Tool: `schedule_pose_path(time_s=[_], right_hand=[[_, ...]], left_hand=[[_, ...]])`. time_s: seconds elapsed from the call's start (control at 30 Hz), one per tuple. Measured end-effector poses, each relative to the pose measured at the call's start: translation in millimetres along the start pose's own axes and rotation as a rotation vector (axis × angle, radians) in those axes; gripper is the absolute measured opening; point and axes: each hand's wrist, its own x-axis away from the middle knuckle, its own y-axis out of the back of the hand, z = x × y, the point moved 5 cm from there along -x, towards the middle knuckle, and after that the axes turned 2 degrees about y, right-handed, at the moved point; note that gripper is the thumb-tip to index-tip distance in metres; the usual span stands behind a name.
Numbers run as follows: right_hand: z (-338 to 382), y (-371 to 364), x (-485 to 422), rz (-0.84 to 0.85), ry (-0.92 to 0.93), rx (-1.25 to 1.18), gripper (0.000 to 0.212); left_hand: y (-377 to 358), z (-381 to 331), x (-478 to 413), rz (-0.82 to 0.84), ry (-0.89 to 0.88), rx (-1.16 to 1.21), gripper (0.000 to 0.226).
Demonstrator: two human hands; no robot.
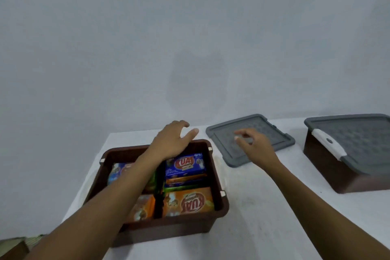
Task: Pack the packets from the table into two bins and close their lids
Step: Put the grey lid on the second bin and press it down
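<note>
Brown open bin [220, 177] holds packets [185, 164]; right bin [329, 167] lidded.

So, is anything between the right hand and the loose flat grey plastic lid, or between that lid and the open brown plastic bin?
Nothing visible between the right hand and the grey lid it hovers over. Only white table separates lid from brown bin, but the left hand and forearm lie across the bin's opening.

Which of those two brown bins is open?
The nearer brown bin on the left, showing blue and orange packets; its grey lid lies on the table beside it. The right bin has its lid on.
</note>
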Motion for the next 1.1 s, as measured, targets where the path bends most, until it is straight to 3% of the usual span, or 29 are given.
schedule_pose_path(time_s=[0.2,0.33,0.47,0.57,0.67,0.77,0.93,1.1], right_hand=[[-80,42,-71,0.053,-0.127,0.092,0.026],[-121,48,-114,0.140,-0.232,0.155,0.030],[-155,47,-136,0.220,-0.368,0.397,0.047],[-175,42,-138,0.288,-0.503,0.488,0.067],[-180,35,-139,0.292,-0.523,0.511,0.072],[-174,38,-145,0.233,-0.565,0.385,0.079],[-153,41,-157,0.183,-0.582,0.143,0.090],[-86,56,-158,0.141,-0.424,0.119,0.073]], left_hand=[[-62,-64,-92,0.259,0.166,0.052,0.071],[-96,-70,-133,0.333,0.365,0.143,0.082],[-133,-65,-147,0.455,0.543,0.095,0.088],[-148,-73,-154,0.419,0.519,0.031,0.090],[-151,-70,-160,0.399,0.527,0.132,0.093],[-134,-56,-169,0.232,0.556,0.179,0.097],[-79,-42,-174,-0.048,0.505,0.097,0.086],[-20,-22,-166,-0.172,0.421,0.048,0.082]])
